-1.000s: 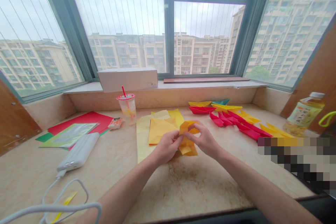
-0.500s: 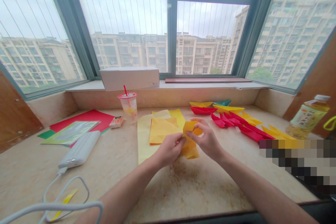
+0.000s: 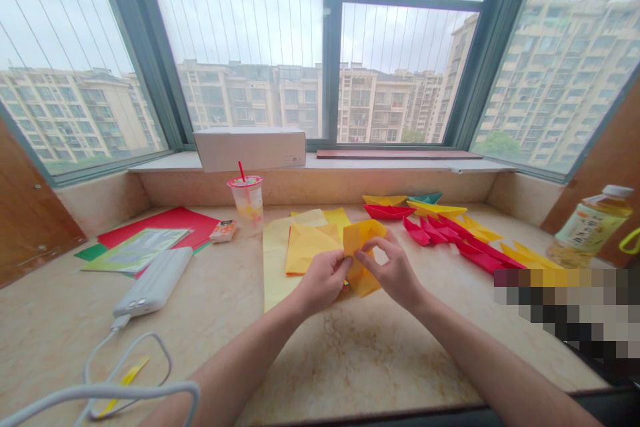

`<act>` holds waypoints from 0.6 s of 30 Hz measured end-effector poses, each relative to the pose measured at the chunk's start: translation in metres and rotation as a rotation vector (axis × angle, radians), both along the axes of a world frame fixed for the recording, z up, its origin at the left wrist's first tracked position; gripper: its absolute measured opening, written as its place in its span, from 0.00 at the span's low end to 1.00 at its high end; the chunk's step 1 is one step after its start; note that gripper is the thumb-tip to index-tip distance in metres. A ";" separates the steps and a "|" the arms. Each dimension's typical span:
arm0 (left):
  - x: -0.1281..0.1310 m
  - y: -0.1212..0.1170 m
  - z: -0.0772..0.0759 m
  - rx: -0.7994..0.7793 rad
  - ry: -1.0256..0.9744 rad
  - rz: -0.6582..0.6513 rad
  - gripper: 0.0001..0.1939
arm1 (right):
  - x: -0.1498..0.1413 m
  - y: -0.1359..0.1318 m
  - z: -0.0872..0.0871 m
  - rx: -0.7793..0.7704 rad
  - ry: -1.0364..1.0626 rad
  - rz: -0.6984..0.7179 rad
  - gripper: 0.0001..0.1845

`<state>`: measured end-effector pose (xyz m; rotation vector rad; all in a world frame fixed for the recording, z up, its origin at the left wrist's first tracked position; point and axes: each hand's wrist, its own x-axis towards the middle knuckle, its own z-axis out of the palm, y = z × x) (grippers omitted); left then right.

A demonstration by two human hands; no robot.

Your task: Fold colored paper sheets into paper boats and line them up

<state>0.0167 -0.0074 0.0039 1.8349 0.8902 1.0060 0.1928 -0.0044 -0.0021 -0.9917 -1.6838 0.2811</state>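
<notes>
A folded piece of yellow-orange paper [image 3: 364,277] is held up between my two hands, above the counter. My left hand [image 3: 325,280] pinches its left edge between thumb and fingers. On the other side, my right hand [image 3: 387,260] grips the paper with thumb and fingertips, and part of it is hidden behind those fingers. Just left of the held piece lies a stack of yellow-orange paper [image 3: 311,245], resting on a larger pale yellow sheet [image 3: 275,280]. Beyond my right hand are several folded paper boats, among them a red boat [image 3: 388,212] and a yellow boat [image 3: 437,209].
A drink cup [image 3: 249,205] with a red straw stands at the back left. Left of it are red sheets [image 3: 175,219], a small orange-and-white packet [image 3: 223,231] and a white power bank [image 3: 154,283] with a cable. A bottle [image 3: 590,227] stands far right.
The yellow-orange paper is opened out wider between my hands, its upper part raised and spread. My hands have barely moved; the whole view has shifted slightly.
</notes>
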 end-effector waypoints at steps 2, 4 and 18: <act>0.001 0.000 0.000 0.038 0.032 -0.004 0.17 | -0.001 0.000 -0.001 0.007 0.007 0.005 0.06; 0.001 -0.001 -0.001 0.063 0.034 -0.006 0.17 | -0.001 -0.001 -0.001 0.029 0.015 0.017 0.05; 0.002 -0.006 0.006 -0.171 -0.150 -0.086 0.26 | 0.003 0.001 -0.006 0.108 -0.132 0.134 0.10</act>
